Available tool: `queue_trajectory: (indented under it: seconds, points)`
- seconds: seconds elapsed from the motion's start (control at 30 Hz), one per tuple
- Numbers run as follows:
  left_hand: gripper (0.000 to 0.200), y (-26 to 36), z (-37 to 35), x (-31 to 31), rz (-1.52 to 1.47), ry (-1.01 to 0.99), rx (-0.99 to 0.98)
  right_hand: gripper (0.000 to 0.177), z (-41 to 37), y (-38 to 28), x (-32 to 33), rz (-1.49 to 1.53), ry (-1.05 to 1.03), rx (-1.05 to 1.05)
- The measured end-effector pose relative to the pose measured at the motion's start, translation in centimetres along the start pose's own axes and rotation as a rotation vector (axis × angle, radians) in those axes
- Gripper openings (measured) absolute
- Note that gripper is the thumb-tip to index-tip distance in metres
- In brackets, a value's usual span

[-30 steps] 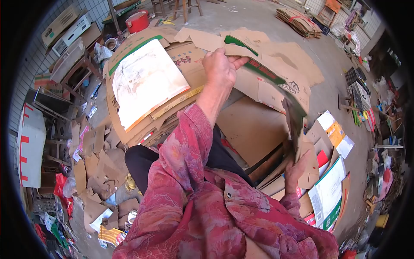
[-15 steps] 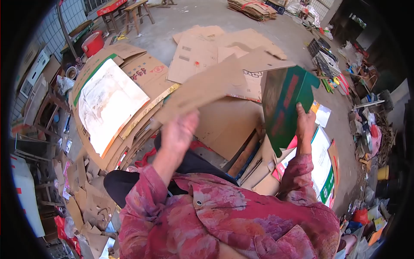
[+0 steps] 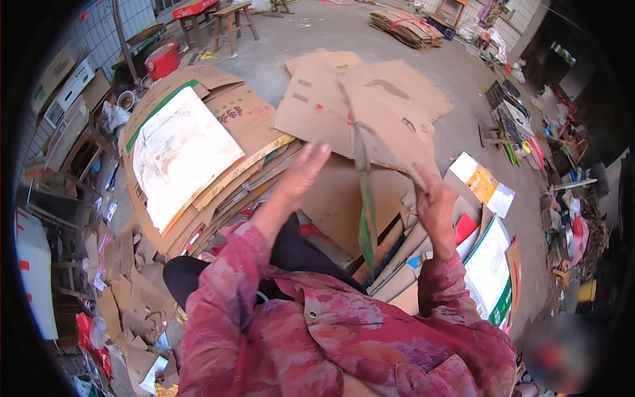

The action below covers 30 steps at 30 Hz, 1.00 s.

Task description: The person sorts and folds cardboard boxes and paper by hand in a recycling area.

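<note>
A folded piece of cardboard (image 3: 390, 126), brown on the face toward me, is held up in front of me. Its green side (image 3: 366, 221) shows almost edge-on and hangs down, blurred by motion. My right hand (image 3: 436, 208) grips the cardboard's right edge with bent fingers. To the left of it, my left hand (image 3: 305, 175) is raised with the fingers stretched out and nothing in it. Below the hands a large brown cardboard sheet (image 3: 331, 202) stands tilted near my knees. Behind the held piece lie flattened cardboard sheets (image 3: 311, 109) on the floor.
At left is a stack of flattened boxes (image 3: 258, 175) topped by a white sheet (image 3: 182, 159). More cardboard and a white-and-green panel (image 3: 488, 271) lean at my right. Scraps (image 3: 142, 298) lie at lower left. A tied bundle (image 3: 405, 28) and wooden stool (image 3: 233, 23) stand farther back.
The green-sided cardboard has turned from facing me to edge-on and moved left with my right hand. My left hand has opened and moved up and right, away from the brown flap.
</note>
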<state>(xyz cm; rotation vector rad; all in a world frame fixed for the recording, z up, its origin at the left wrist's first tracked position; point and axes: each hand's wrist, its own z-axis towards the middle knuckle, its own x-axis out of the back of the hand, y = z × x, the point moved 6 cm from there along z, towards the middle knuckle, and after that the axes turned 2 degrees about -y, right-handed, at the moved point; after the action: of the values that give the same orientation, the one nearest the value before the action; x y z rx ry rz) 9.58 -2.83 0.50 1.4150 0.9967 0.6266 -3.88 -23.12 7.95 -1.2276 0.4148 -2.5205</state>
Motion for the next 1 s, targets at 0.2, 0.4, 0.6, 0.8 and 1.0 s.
queue_trajectory:
  seconds: [0.2, 0.4, 0.6, 0.8, 1.0]
  points:
    - [0.062, -3.6, -1.3, -0.5, -0.627, -0.203, 0.228, 0.040, -5.8, -5.6, -5.8, 0.229, -0.329, 0.128]
    - [0.041, -5.6, -1.6, 1.6, -0.470, -0.107, 0.325, 0.067, -9.0, -7.4, -8.8, 0.457, -0.784, 0.186]
    - [0.039, -1.8, -1.7, 0.5, -0.557, -0.067, 0.153, 0.081, -7.7, -3.6, -7.4, 0.797, -0.788, -0.143]
    - [0.027, 6.6, -4.3, 4.4, -0.666, -0.096, -0.087, 0.069, -7.6, 1.3, -5.3, 0.827, -0.406, -0.405]
    - [0.043, 10.9, -10.1, 15.3, -0.619, 0.189, -0.366, 0.055, -7.8, 1.9, -7.2, 0.782, -0.394, -0.434]
